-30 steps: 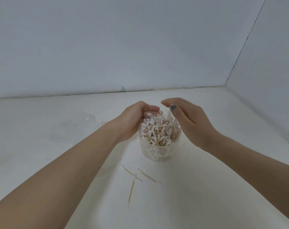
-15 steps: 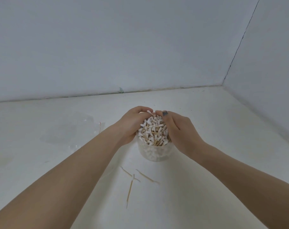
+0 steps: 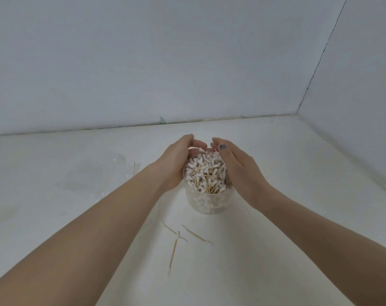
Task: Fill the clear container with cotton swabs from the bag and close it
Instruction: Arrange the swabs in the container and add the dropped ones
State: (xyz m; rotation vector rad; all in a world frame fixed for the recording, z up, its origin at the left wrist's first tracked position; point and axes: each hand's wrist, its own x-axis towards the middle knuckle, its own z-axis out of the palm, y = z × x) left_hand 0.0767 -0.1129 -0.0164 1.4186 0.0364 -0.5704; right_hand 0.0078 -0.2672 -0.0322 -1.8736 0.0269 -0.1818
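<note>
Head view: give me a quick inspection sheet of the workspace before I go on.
Surface: white table, scuffed.
Job's things: clear container upright, heaped with cotton swabs above the rim, no lid on; clear plastic, likely the bag, lies at left.
Clutter: three stray swabs in front of the container.
Hands: left hand and right hand cup the heap from either side.
Cables: nothing seen.
Surroundings: plain walls, corner at right.

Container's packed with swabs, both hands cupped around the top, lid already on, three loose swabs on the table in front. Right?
Not quite: no lid is on. The head view shows the clear container open, its cotton swabs heaped above the rim. The left hand and right hand cup the top, and loose swabs lie in front.
</note>
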